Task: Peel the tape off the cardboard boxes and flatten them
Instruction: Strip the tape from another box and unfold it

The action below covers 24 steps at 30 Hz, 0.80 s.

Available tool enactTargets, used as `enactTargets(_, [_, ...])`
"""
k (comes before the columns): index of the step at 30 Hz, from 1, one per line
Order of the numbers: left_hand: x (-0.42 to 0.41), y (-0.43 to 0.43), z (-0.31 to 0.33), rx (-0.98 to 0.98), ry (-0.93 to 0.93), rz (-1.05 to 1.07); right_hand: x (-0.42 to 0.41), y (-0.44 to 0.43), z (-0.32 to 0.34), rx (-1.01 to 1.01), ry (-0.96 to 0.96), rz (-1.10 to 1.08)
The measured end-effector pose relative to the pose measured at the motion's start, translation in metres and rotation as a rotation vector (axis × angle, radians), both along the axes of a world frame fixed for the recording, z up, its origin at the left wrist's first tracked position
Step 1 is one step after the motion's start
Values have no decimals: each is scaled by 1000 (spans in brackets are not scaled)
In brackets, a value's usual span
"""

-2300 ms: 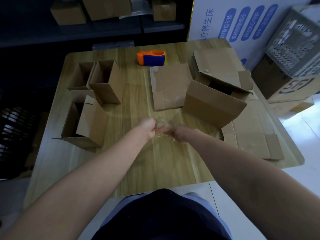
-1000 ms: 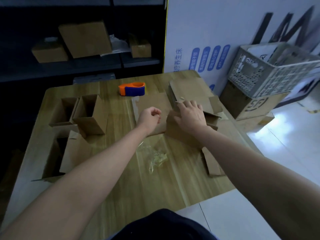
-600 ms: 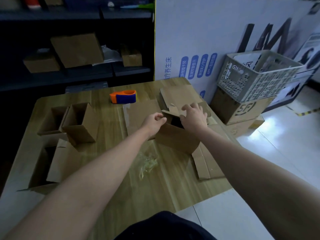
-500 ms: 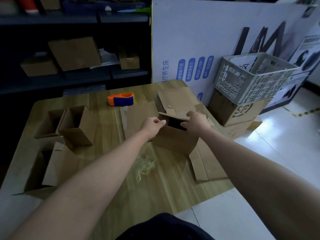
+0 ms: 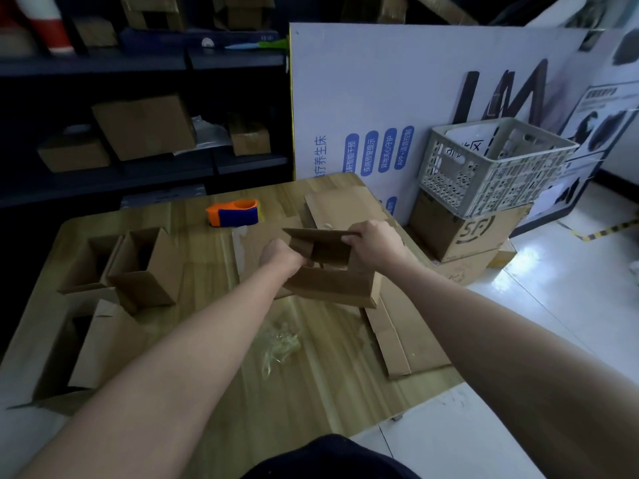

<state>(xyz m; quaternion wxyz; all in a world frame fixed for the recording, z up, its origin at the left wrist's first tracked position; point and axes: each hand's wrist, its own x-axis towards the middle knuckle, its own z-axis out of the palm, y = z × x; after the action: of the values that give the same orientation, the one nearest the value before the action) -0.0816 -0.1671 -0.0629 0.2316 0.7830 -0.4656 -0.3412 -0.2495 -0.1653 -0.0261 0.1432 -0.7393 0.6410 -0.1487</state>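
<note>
- Box (image 5: 332,285) stands on the worktop (image 5: 339,357), right of centre: your left hand (image 5: 280,252) grips its left side, your right hand (image 5: 375,242) pinches the raised top flap.
- Press opposite corners toward each other, squarely, so the walls collapse flat without tearing.

The wooden desk (image 5: 345,402) carries four open brown cardboard boxes: centre box (image 5: 332,288), twin boxes (image 5: 91,261) (image 5: 148,274) at 10 o'clock, toppled box (image 5: 90,350) at 8 o'clock. Three flattened cardboard sheets (image 5: 342,209) (image 5: 250,248) (image 5: 408,340), one orange-and-blue tape dispenser (image 5: 233,213), one crumpled clear tape wad (image 5: 280,344), one grey lattice crate (image 5: 484,174).
</note>
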Motion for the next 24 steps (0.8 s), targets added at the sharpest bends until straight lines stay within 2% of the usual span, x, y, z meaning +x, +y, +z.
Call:
enactTargets(7, [8,0,14,-182,-103,30,15,-6,-1,-59,-169,-7])
enactTargets(14, [26,3,7,-284,-126,-7,30,-14,2,-79,-191,8])
enactTargets(19, [60,-8,3,-326,78,144,38,-18,0,-56,-244,-6])
enactTargets(22, [67,-7,6,-372,159,269,52,-19,0,-84,-393,-67])
enactTargets(24, [70,-8,5,-412,243,361,59,-22,2,-79,-524,-192])
